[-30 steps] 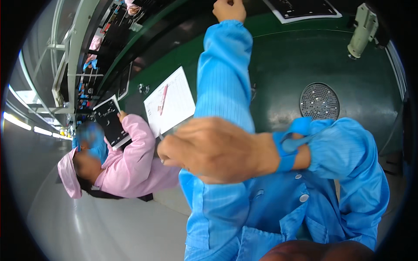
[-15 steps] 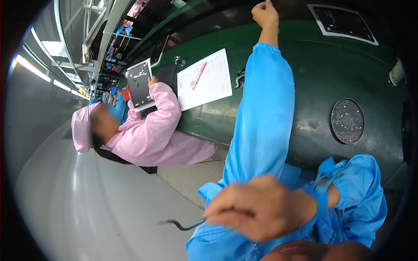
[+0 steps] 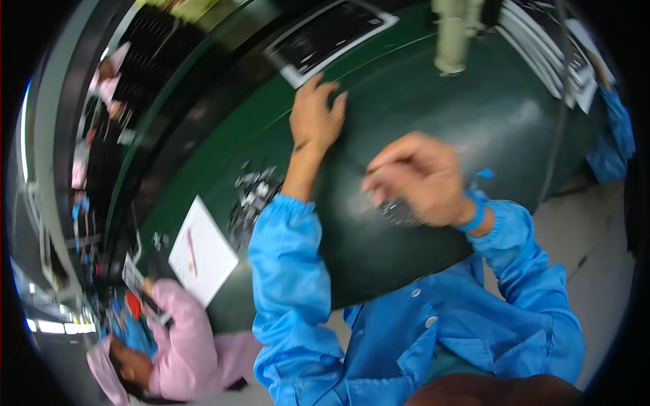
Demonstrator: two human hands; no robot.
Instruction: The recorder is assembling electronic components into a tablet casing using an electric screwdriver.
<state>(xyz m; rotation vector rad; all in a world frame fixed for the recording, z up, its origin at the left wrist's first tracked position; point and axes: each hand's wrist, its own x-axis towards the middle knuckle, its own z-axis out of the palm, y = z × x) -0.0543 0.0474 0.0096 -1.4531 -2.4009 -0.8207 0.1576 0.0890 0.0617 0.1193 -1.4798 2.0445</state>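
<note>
My left hand [image 3: 317,115] is over the green bench top [image 3: 379,271], its fingers apart and holding nothing. Its fingertips are near the close edge of a black sheet or panel with a white border [image 3: 332,37]. To the right, my right hand [image 3: 423,179] is raised above the bench, thumb and fingers brought together in a pinch. Blur hides what, if anything, sits between those fingertips. Partly covered by this hand is a round dish of small shiny pieces [image 3: 399,213]. A heap of small dark and silvery parts [image 3: 254,196] lies left of my left forearm.
A white paper [image 3: 213,267] with a pink pen [image 3: 191,252] lies at the left. A co-worker in pink [image 3: 183,345] sits beyond it. At the back stands a pale cylinder [image 3: 452,40]. Stacked white-edged panels [image 3: 542,61] and another person's blue sleeve [image 3: 613,135] are at the right.
The view has swung right. My right hand rose from near my lap to above the bench; the thin dark curved piece it held is no longer distinct. My left hand's fingers now show spread.
</note>
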